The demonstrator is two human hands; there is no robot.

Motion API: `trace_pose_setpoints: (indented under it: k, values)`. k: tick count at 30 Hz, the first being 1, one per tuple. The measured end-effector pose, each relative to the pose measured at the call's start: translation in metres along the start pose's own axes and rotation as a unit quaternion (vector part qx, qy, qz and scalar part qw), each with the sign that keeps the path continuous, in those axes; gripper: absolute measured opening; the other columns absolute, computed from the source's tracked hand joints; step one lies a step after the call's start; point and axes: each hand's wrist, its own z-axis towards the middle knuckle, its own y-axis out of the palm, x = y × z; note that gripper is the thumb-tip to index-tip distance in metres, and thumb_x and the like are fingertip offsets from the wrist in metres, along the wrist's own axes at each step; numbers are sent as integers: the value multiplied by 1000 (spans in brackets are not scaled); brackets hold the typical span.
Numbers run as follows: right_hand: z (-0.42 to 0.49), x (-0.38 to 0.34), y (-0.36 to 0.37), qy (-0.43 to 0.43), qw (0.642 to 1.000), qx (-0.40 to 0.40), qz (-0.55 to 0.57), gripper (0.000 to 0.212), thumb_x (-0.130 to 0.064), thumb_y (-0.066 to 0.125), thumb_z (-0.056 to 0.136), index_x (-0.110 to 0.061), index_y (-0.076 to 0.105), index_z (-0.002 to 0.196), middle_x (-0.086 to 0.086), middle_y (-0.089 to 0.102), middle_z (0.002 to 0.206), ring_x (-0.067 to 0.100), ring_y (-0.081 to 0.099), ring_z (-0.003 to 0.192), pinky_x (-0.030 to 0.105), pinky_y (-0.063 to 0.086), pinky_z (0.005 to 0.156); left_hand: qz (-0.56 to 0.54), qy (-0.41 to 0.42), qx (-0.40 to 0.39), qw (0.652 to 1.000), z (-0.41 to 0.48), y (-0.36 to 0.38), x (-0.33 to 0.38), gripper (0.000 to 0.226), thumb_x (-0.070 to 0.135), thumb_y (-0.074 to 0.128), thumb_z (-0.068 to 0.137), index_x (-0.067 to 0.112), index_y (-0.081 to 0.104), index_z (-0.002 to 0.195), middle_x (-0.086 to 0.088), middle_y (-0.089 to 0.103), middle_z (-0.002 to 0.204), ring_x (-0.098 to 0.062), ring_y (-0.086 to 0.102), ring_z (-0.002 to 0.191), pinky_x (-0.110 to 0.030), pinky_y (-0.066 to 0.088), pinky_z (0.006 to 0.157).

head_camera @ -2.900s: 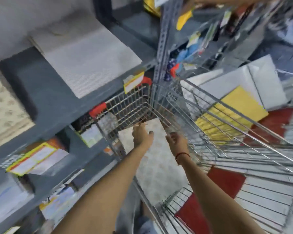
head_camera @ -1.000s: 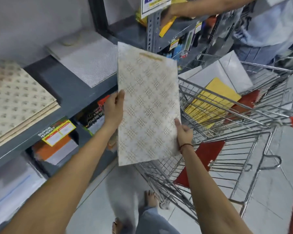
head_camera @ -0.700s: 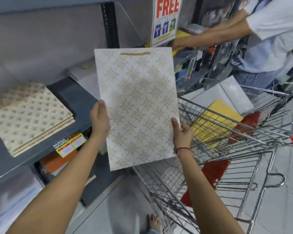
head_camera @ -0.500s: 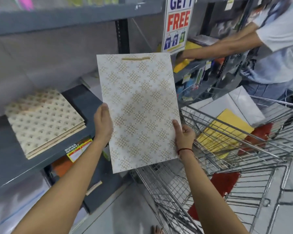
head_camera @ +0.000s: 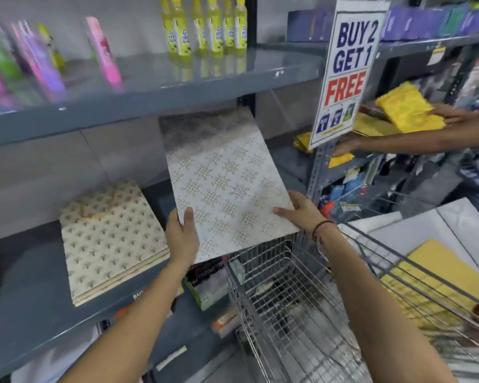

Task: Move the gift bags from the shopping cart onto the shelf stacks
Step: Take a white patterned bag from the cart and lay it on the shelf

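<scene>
Left hand [head_camera: 181, 239] and right hand [head_camera: 299, 210] each pinch a near corner of the white gold-patterned gift bag [head_camera: 227, 189], held nearly flat across the front edge of the middle shelf [head_camera: 31, 277], right of the cream stack [head_camera: 108, 239]. Step: placing. Next: push inward, lower, release.

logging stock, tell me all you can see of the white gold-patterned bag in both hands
The gift bag is flat paper by its look, white with rows of gold knot motifs. It tilts, far end raised over the grey shelf and shadowed. The left hand grips its near left corner, the right hand its right edge.
</scene>
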Motion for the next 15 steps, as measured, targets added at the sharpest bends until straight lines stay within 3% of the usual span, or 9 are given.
trace_pose_setpoints:
  k: [2,4,6,8,10,13,15]
  values:
    - [29,2,0,-13,998,17,-61,60,-18,72,79,-8,46,132,10,57,128,27,56,116,41,50,93,4,-25,21,999,26,8,1,41,31,44,98,-1,48,123,-12,61,114,-32,55,108,-44,44,96]
    - [52,-3,2,-34,996,47,-68,46,-13,70,80,-3,56,123,16,61,123,30,58,112,37,49,88,23,-37,27,999,48,18,5,36,34,43,97,4,53,115,-18,63,102,-39,58,96,-48,48,85]
    - [75,-12,3,-42,994,68,-72,34,-9,68,82,0,62,114,18,66,115,30,62,104,31,46,80,33,-61,31,997,72,31,7,33,37,45,94,13,55,114,-27,63,111,-47,59,100,-57,51,87]
    - [100,-18,1,-32,993,73,-85,30,-9,65,84,-1,62,113,18,67,114,29,63,99,29,44,76,77,-76,20,994,87,42,9,32,26,49,93,15,52,123,-13,64,119,-33,62,105,-43,51,95]
    - [127,-14,-2,-17,992,61,-113,33,-11,61,87,-2,59,119,17,64,121,33,60,107,31,44,78,127,-83,-3,988,96,52,6,37,13,55,90,8,49,127,-7,63,122,-24,61,109,-28,46,93]
    - [146,1,1,6,986,34,-165,39,-14,58,90,-4,51,127,15,57,130,35,52,120,36,45,90,209,-53,-99,971,90,52,-7,48,7,60,88,-4,42,131,-1,52,116,-18,52,113,-19,38,89]
    - [153,16,5,31,979,30,-201,43,-15,57,91,-3,48,131,15,53,135,33,49,124,37,42,98,264,-37,-161,950,83,49,-23,58,15,60,90,-2,35,139,2,53,115,-15,53,109,-18,31,98]
